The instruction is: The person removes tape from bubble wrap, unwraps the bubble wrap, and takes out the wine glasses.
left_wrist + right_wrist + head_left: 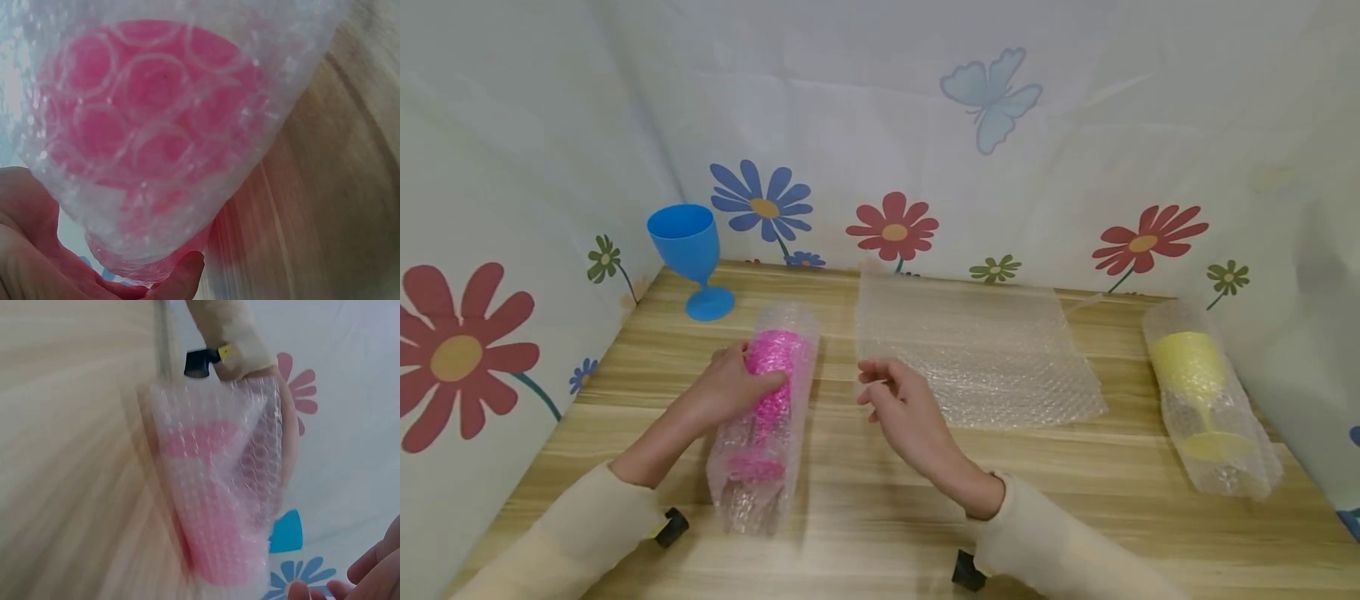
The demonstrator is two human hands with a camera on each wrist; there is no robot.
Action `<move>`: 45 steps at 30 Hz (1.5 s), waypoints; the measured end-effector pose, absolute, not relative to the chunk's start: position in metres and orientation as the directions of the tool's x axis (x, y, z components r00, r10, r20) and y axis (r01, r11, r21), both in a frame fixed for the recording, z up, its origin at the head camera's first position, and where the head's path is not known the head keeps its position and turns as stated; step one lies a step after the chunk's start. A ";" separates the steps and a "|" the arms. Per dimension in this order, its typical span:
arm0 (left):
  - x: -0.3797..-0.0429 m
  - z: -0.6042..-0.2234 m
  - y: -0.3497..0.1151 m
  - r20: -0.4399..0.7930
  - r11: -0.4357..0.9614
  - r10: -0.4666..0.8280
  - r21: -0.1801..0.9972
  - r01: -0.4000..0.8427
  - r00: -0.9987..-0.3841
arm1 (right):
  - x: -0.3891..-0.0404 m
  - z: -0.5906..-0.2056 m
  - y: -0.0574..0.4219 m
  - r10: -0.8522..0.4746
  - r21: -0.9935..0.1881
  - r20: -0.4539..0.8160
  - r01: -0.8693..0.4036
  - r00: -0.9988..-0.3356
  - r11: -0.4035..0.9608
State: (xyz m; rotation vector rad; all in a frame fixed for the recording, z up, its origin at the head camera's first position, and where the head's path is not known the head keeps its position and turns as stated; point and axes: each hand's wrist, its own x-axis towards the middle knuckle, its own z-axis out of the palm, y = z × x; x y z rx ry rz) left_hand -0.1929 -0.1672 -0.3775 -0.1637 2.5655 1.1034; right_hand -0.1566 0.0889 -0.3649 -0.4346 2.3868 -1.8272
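A pink goblet (pixel 775 354) lies on its side in a roll of bubble wrap (pixel 748 508), left of the middle of the table. My left hand (pixel 726 389) grips the wrapped goblet round its bowl, with the thumb across the top. In the left wrist view the goblet's pink foot (pixel 150 94) shows through the wrap. My right hand (pixel 912 417) hovers to the right, its fingers loosely bent and holding nothing. Just beyond it lies a flat sheet of bubble wrap (pixel 977 346). The right wrist view shows the wrapped pink goblet (pixel 219 537) in front of the left sleeve.
A blue goblet (pixel 688 246) stands upright at the back left of the wooden table (pixel 880 517). On the right lies a yellow goblet (pixel 1191 367), wrapped in bubble wrap. White cloth (pixel 865 100) with printed flowers encloses the back and sides.
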 end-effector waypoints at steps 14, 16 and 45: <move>-0.195 -0.377 -0.162 -0.329 0.703 0.024 0.677 -0.218 -0.944 | -0.210 -0.367 0.025 -0.370 -0.777 0.084 -0.293 -0.925 0.557; -0.195 -0.376 -0.162 -0.322 0.707 0.029 0.676 -0.209 -0.946 | -0.212 -0.368 0.021 -0.371 -0.764 0.053 -0.276 -0.927 0.583; -0.195 -0.379 -0.177 -0.397 0.631 0.100 0.734 -0.250 -0.912 | -0.199 -0.383 0.018 -0.528 -0.362 0.284 -0.599 -0.800 0.714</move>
